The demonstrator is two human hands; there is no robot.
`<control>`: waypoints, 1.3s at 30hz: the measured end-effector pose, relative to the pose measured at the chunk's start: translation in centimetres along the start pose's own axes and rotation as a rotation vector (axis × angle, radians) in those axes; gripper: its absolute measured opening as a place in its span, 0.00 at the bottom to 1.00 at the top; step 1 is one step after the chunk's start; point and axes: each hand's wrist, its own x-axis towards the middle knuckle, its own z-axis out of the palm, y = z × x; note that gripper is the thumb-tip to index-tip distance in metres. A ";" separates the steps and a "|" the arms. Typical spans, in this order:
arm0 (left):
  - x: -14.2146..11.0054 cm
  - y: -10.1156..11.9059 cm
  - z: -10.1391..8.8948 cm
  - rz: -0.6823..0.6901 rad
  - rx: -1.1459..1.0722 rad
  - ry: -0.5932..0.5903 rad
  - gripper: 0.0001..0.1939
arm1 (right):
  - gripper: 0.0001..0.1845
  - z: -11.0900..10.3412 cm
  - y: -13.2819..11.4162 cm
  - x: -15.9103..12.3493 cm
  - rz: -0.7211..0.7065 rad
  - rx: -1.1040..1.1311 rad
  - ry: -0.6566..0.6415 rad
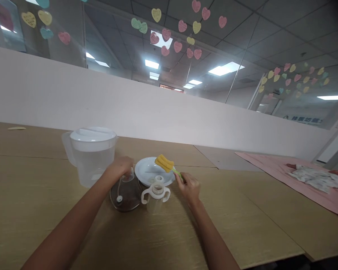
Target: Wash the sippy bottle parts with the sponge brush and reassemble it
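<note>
Yellow sponge brush juts leftward from the right hand.

Beyond our fingers we see a white wall topped by glass panes with paper hearts; bright ceiling lights glow high above those fingers, and a wood-toned tabletop spreads beneath them

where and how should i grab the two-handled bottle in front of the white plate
Probably by its right handle, coming from the right: the handle curls out from the neck of the upright bottle, and that side faces bare tabletop, while the plate sits behind.
</note>
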 end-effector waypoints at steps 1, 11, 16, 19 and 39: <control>0.3 0.2 0.4 -0.008 0.006 0.000 0.19 | 0.16 0.0 0.0 0.0 0.002 0.001 0.000; 1.2 0.6 2.9 0.032 0.009 0.072 0.30 | 0.17 0.4 -0.1 -0.2 0.046 -0.021 -0.009; 0.1 2.4 1.4 0.181 -0.038 0.142 0.17 | 0.18 0.5 -0.2 -0.1 0.075 -0.036 -0.016; 0.4 4.1 1.9 0.341 -0.114 0.185 0.16 | 0.18 0.5 -0.2 -0.1 0.073 -0.034 -0.009; 0.1 2.3 -0.6 0.387 -0.526 0.290 0.11 | 0.19 0.6 -0.6 -0.3 0.080 0.081 -0.093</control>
